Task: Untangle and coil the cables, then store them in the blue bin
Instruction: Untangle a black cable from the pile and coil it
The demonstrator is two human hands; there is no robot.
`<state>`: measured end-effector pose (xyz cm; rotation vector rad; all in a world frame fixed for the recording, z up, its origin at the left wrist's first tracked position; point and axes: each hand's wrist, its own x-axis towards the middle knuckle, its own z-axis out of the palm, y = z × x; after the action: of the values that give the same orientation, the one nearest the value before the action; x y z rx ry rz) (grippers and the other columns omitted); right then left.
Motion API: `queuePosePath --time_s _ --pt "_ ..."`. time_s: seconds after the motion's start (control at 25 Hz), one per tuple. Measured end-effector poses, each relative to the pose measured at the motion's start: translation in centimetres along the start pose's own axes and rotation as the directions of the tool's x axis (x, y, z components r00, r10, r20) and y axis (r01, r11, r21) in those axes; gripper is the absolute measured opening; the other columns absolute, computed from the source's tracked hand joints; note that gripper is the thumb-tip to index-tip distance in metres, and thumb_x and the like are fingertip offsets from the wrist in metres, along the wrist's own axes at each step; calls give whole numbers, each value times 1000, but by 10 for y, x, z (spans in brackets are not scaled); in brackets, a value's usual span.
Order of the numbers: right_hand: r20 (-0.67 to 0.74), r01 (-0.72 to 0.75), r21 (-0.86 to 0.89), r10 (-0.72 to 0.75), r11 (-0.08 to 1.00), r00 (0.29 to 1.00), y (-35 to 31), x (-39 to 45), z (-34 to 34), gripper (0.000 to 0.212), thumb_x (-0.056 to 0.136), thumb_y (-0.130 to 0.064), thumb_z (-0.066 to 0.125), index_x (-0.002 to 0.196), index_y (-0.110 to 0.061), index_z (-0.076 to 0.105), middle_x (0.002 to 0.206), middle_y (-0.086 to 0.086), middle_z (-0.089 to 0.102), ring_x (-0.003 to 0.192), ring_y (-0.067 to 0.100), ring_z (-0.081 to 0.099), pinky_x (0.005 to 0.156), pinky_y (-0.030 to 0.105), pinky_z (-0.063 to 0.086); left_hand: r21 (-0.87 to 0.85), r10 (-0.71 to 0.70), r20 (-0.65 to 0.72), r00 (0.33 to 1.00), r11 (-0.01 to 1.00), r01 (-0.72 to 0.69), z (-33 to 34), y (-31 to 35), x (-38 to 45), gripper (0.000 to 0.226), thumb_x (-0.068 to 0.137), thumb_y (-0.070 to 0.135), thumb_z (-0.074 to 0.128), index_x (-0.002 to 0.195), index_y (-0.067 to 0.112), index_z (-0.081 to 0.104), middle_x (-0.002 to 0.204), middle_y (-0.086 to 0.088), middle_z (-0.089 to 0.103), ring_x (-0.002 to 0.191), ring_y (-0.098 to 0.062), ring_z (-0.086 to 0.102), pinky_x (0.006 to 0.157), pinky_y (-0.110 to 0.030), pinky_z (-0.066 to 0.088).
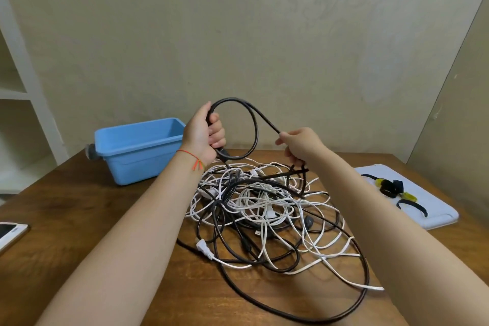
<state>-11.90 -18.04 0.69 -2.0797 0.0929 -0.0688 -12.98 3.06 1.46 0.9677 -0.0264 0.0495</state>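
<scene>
One brown wooden table (79, 219) against a beige wall carries the blue bin (137, 151) at far left and tangled black-and-white cables (264, 214) centrally, while left hand (203, 135) and right hand (301, 145) grip a raised black cable (248, 114) loop.

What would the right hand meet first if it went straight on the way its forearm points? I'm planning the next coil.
Probably the black cable loop held up between both hands, then the left hand beyond it. The right hand points up-left toward them, though depth is unclear.
</scene>
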Motion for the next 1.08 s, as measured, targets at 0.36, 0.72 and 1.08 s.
queuePosePath --time_s 0.36,0.72,1.08 --pt "253 -165 821 -88 547 964 -33 -25 51 58 97 -56 47 81 -3 61 89 20 67 81 32 65 92 47 52 -353 -1 -219 976 933 -78 37 -26 -9 60 90 59 58 55 22 26 44 5 17 35 -12 17 38 -23 18" --pt "67 -57 966 -30 252 997 -38 -23 48 40 100 -42 53 82 -6 52 53 6 48 62 23 63 76 39 55 -537 -36 -28 999 843 15 47 -40 -9 56 103 50 41 59 17 33 50 -1 32 40 -17 40 52 -28 41" --pt "591 46 155 -130 987 796 -30 -22 -9 34 98 -37 56 78 -10 56 53 -4 27 42 9 21 41 21 21 584 -399 254 881 789 189 8 -7 -20 49 99 59 35 86 17 59 56 3 35 39 -9 30 45 -22 39"
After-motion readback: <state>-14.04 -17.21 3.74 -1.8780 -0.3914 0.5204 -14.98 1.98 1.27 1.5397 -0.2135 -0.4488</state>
